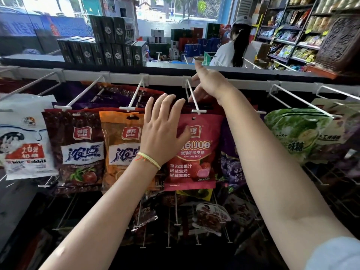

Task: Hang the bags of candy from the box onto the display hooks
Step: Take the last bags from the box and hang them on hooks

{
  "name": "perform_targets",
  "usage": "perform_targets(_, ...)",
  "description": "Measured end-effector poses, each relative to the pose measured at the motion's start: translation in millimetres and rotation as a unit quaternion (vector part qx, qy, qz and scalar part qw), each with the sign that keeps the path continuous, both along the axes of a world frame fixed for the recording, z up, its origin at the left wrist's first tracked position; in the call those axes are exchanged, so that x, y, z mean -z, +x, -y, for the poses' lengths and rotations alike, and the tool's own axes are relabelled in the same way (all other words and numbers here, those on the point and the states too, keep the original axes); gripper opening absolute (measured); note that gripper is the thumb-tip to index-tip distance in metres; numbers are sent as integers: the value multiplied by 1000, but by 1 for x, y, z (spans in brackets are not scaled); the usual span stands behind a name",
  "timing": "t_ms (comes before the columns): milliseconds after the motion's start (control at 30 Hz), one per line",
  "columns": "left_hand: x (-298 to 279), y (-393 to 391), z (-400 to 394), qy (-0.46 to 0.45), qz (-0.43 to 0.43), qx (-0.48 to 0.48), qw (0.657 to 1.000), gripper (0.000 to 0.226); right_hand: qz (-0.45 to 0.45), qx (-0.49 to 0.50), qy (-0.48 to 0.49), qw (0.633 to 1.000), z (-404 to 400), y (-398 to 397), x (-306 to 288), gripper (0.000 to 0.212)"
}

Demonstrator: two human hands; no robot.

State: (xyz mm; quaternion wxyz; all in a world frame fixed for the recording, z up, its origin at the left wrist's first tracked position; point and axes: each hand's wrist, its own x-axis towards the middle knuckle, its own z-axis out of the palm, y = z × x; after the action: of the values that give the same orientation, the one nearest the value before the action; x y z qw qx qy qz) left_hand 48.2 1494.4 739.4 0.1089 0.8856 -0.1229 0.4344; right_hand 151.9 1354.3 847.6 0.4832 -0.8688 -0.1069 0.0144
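Note:
A pink gummy jelly bag [196, 162] hangs at the front of a white display hook [194, 98]. My left hand [163, 129] lies flat with straight fingers against the bag's upper left part. My right hand [208, 84] reaches over the hook near the white rail [165, 79], index finger pointing up, the other fingers down behind the hook wire; what they touch is hidden. No box is in view.
Left of the pink bag hang an orange bag [120, 145], a dark red bag [78, 149] and a White Rabbit bag [23, 145]. A green bag [296, 133] hangs to the right. More bags hang below. A person [233, 45] stands behind the rack.

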Motion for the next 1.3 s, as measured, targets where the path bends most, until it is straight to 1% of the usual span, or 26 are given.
perform_targets(100,9,-12,5,-22,46,0,999,54,134,72,77,985,11,-21,1,37)
perform_targets(200,29,-28,12,-24,72,-4,997,48,293,140,106,940,20,-52,24,27)
perform_targets(267,50,-40,22,10,78,-2,997,43,389,163,96,901,20,-80,53,21)
perform_targets(333,72,-48,32,49,56,-5,997,42,450,166,40,877,18,-101,85,20)
perform_targets(400,88,-49,36,68,8,-11,998,51,460,142,-35,876,17,-110,115,21)
perform_targets(467,94,-51,35,67,-19,-11,997,61,443,115,-98,884,18,-116,135,23)
perform_targets(533,92,-54,31,31,19,-15,999,58,447,111,-111,880,21,-124,146,24)
perform_targets(600,87,-55,21,-22,65,-48,996,55,468,131,-109,867,20,-136,154,22)
perform_targets(633,85,-54,14,-40,72,-71,994,57,476,139,-126,859,18,-141,159,23)
perform_targets(667,85,-50,8,-49,66,-92,992,60,476,139,-156,854,16,-145,164,26)
perform_targets(733,84,-45,0,-43,37,-107,993,64,453,106,-194,863,11,-147,174,32)
perform_targets(800,82,-45,-1,-34,32,-91,995,62,453,95,-172,869,11,-148,175,30)
perform_targets(833,79,-46,1,-32,42,-75,996,60,465,117,-153,864,15,-148,172,29)
perform_targets(900,74,-50,10,-32,59,-39,997,58,475,200,-121,848,31,-145,163,35)
perform_targets(967,69,-52,22,-31,58,-10,998,57,448,281,-96,844,55,-139,152,46)
perform_targets(1000,68,-52,28,-27,54,4,998,56,415,303,-83,854,68,-135,148,51)
perform_targets(1033,67,-51,34,-20,47,16,999,55,365,314,-64,874,82,-130,145,59)
perform_targets(1100,66,-47,44,1,30,39,999,53,236,310,-4,921,104,-124,138,80)
perform_targets(1133,65,-44,48,11,21,47,999,52,181,299,23,937,113,-122,132,91)
perform_targets(1167,64,-42,52,19,11,51,998,53,144,287,35,946,120,-119,127,98)
perform_targets(1200,63,-39,57,24,2,54,998,53,122,274,32,953,127,-118,123,101)
perform_targets(1233,63,-37,62,26,-5,55,998,54,105,260,28,960,132,-116,119,99)
perform_targets(1300,63,-33,72,23,-17,49,998,54,76,219,37,972,141,-111,115,88)
